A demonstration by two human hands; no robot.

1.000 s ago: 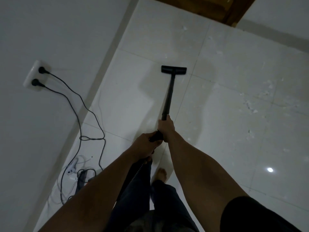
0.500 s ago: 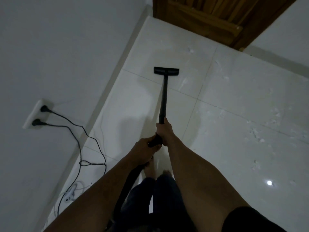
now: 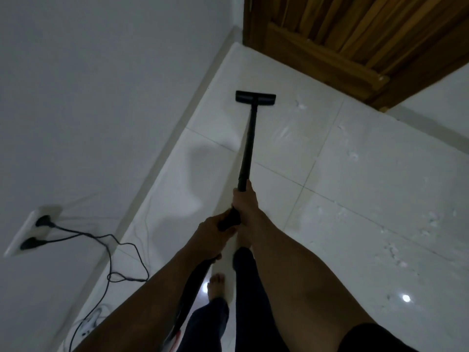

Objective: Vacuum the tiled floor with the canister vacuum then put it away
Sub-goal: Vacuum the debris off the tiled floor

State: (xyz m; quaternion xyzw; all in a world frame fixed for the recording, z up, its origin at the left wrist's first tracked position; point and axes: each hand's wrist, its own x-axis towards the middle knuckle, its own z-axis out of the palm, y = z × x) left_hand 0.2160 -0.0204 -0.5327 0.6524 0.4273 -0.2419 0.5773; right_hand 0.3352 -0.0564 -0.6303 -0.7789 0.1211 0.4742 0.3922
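Wall socket (image 3: 30, 229): a white double plate low on the left wall; two black plugs sit in it
Cables (image 3: 109, 250): two thin black cords fall from the plugs; they cross in a loop near the skirting and go on to the lower left
Power strip (image 3: 87, 326): white, on the floor at the bottom left; too blurred to tell more
Hose (image 3: 193, 288): black; it runs from under the left hand down beside the legs to the bottom edge
Left hand (image 3: 215, 232): the rear grip; fingers curled round the thick black end of the wand
Foot (image 3: 215, 285): bare, flat on the tile below the arms; dark trouser legs beside it
Right hand (image 3: 245, 201): just ahead of the left one, touching it; closed firmly round the wand
Wand (image 3: 247, 148): a straight black tube, slanting from the hands forward and down to the floor head
Floor head (image 3: 255, 97): black, wide; it lies flat on the tile near the left skirting, a little before the door
White scraps (image 3: 300, 105): small bits scattered on the tiles to the right of the wand
Door (image 3: 355, 34): brown wood, upper right
Tiled floor (image 3: 380, 174): pale glossy tiles; a bright lamp reflection at the lower right
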